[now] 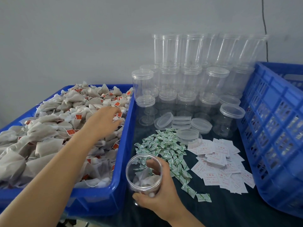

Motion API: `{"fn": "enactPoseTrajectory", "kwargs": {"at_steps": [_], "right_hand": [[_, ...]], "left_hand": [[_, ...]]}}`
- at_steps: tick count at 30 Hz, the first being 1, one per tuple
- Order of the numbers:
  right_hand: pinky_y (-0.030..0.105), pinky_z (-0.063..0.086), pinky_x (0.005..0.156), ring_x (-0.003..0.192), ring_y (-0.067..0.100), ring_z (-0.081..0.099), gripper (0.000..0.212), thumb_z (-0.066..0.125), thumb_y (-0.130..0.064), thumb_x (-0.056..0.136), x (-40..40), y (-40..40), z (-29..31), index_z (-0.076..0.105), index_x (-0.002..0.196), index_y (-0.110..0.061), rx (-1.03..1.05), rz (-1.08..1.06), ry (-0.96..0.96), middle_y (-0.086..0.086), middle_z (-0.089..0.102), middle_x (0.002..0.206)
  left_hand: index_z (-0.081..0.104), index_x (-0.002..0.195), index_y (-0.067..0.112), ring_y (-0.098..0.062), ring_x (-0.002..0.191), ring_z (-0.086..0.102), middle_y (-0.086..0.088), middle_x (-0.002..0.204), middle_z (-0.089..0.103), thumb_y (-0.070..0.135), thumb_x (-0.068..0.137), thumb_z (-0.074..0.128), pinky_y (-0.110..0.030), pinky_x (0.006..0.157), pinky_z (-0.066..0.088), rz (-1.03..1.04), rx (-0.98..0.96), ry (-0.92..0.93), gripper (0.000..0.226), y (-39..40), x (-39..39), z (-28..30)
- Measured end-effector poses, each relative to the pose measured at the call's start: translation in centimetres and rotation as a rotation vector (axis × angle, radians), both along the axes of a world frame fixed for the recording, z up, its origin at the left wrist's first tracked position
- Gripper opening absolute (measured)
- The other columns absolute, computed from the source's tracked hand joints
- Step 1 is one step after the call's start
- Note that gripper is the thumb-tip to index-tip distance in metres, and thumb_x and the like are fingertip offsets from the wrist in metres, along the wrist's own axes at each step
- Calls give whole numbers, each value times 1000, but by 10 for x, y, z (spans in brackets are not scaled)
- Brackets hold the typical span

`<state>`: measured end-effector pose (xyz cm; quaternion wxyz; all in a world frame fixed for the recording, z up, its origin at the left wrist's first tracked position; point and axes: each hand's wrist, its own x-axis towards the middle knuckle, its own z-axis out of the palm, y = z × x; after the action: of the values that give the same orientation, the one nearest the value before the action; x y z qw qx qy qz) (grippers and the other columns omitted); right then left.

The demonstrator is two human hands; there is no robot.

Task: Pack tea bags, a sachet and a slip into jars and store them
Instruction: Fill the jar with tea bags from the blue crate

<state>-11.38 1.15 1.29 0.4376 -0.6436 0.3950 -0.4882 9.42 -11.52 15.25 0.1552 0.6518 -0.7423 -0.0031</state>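
My right hand (161, 192) grips an open clear plastic jar (144, 172) near the table's front edge, tilted toward me, with a few tea bags lying inside. My left hand (105, 120) reaches over the blue tray (121, 161) heaped with tea bags (49, 128), fingers spread and touching the pile near its right side. Green-and-white sachets (164, 148) lie in a heap just behind the jar. White slips (219, 163) with red print lie scattered to the right of the sachets.
Stacked empty lidded jars (193, 76) stand against the back wall. Several loose clear lids (182, 122) lie in front of them. A blue slatted crate (275, 128) borders the right side. Dark cloth covers the table.
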Motion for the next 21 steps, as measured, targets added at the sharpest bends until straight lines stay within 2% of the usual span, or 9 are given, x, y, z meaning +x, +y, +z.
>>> {"fn": "enactPoseTrajectory", "kwargs": {"at_steps": [2, 5, 10, 12, 15, 17, 21], "right_hand": [[14, 48, 92, 121, 2, 54, 88, 89, -29, 57, 0, 0, 0, 42, 127, -54, 4, -1, -2, -25, 54, 124], [12, 47, 91, 119, -1, 54, 85, 88, -25, 56, 1, 0, -1, 45, 124, -54, 17, -4, -14, -27, 54, 122], [13, 47, 91, 119, 1, 55, 85, 88, -25, 56, 1, 1, -1, 44, 124, -52, 11, -9, -18, -26, 54, 123], [15, 48, 92, 120, 3, 55, 85, 89, -26, 57, 1, 1, -2, 44, 125, -51, 7, -11, -17, -25, 54, 123], [18, 48, 95, 124, 7, 53, 88, 89, -27, 58, 1, 0, -3, 43, 129, -48, -7, -20, -11, -21, 53, 126], [19, 49, 95, 124, 9, 53, 89, 90, -28, 58, 1, -1, -4, 42, 131, -47, -13, -25, -8, -20, 54, 126], [17, 48, 94, 124, 7, 52, 90, 90, -31, 59, 1, -2, -5, 41, 132, -47, -11, -29, 1, -20, 52, 127]], "left_hand": [[39, 142, 15, -28, 135, 35, -9, 147, 39, 29, 92, 55, -44, 108, 32, 82, -50, -79, 54, -5, 6, -18], [26, 149, 15, -32, 143, 17, -13, 155, 22, 33, 93, 53, -48, 115, 19, 159, 1, -109, 65, -10, 15, -36], [21, 150, 21, -34, 146, 5, -11, 160, -4, 55, 91, 49, -49, 116, 15, 234, 176, -220, 74, -15, 16, -54], [19, 151, 21, -34, 146, 4, -11, 160, -9, 62, 88, 48, -48, 116, 15, 259, 215, -247, 80, -16, 16, -58], [15, 152, 22, -37, 146, 2, -15, 158, -15, 65, 86, 50, -48, 116, 14, 336, 209, -189, 86, -18, 16, -60], [16, 152, 25, -38, 146, 0, -18, 158, -13, 66, 85, 50, -51, 116, 13, 383, 209, -152, 85, -20, 17, -60], [17, 151, 30, -31, 147, -6, -8, 160, -7, 63, 86, 52, -57, 114, 6, 356, 169, -134, 81, -25, 20, -64]]}}
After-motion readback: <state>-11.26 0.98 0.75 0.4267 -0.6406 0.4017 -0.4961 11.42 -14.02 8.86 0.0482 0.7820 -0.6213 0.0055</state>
